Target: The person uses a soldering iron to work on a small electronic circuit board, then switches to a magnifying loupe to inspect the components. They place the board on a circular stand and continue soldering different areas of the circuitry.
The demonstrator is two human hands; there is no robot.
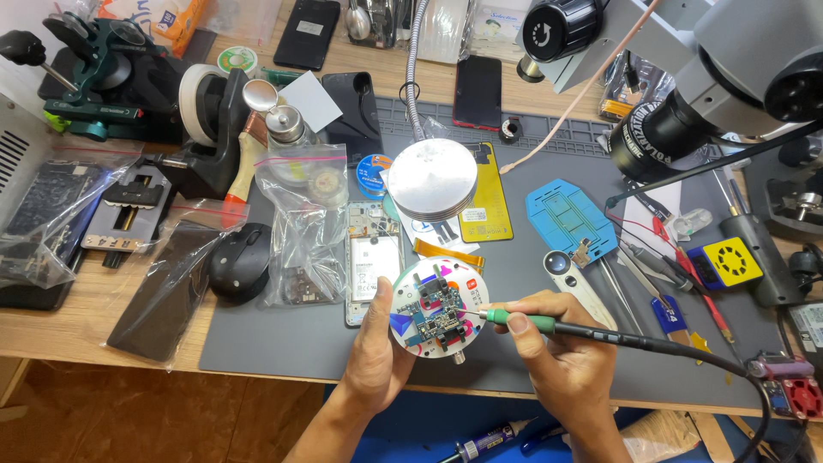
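Two hands at work: my left hand (377, 347) grips the round board holder (438, 307) on the counter mat (283, 330); right hand (557, 351) fingers pinch the soldering iron (549, 325), tip on the board.

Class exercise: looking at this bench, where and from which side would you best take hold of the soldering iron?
Grip the soldering iron on its green collar and black barrel, from the right and above, as the right hand does. The thin tip points left at the round fixture, and the cable trails right.
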